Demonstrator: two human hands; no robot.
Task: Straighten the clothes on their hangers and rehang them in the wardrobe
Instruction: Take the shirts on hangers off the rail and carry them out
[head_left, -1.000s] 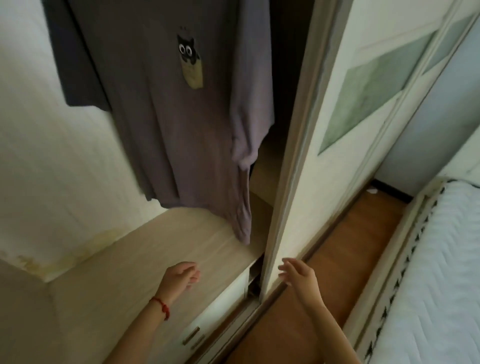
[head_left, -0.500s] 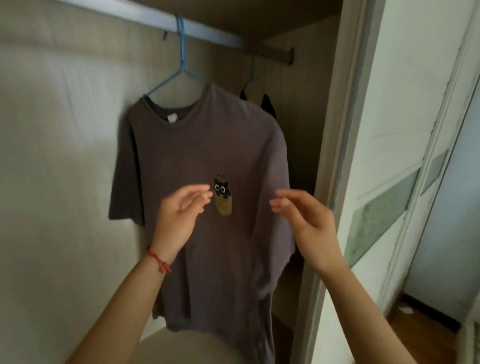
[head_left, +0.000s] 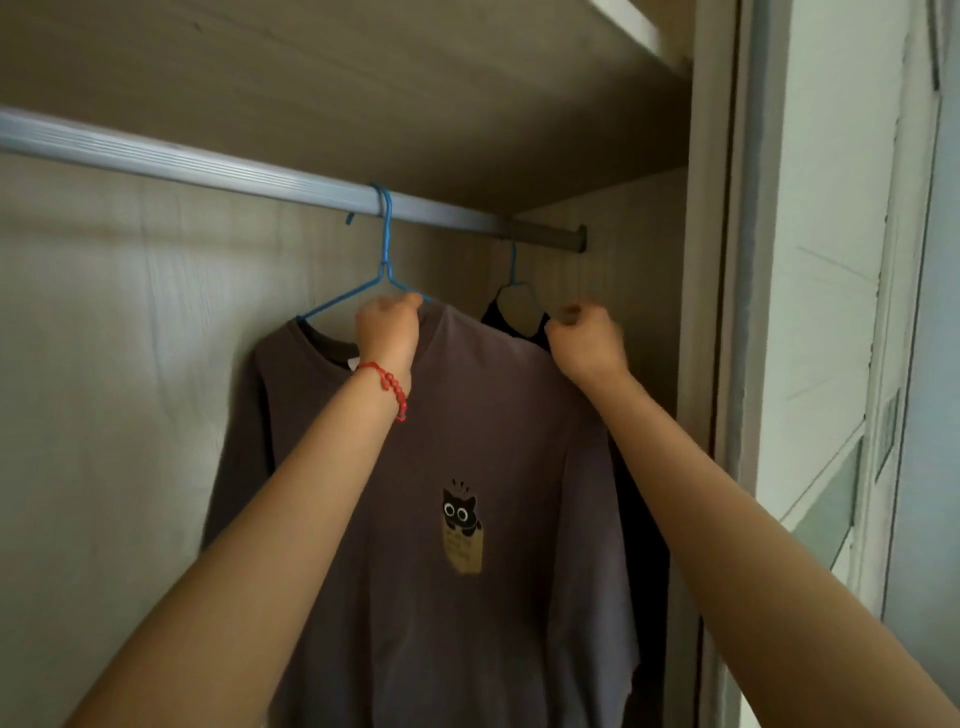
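On rail (head_left: 208, 169): two hangers, two garments; both hands gripping brown T-shirt (head_left: 467, 441).

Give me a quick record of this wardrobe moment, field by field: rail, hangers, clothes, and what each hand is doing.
rail: metal rail across the wardrobe top
front hanger: blue hanger, hooked on the rail
front garment: brown T-shirt with cat print
rear garment: dark garment on a second hanger, mostly hidden
left hand: closed at the T-shirt's collar
right hand: closed on the T-shirt's shoulder
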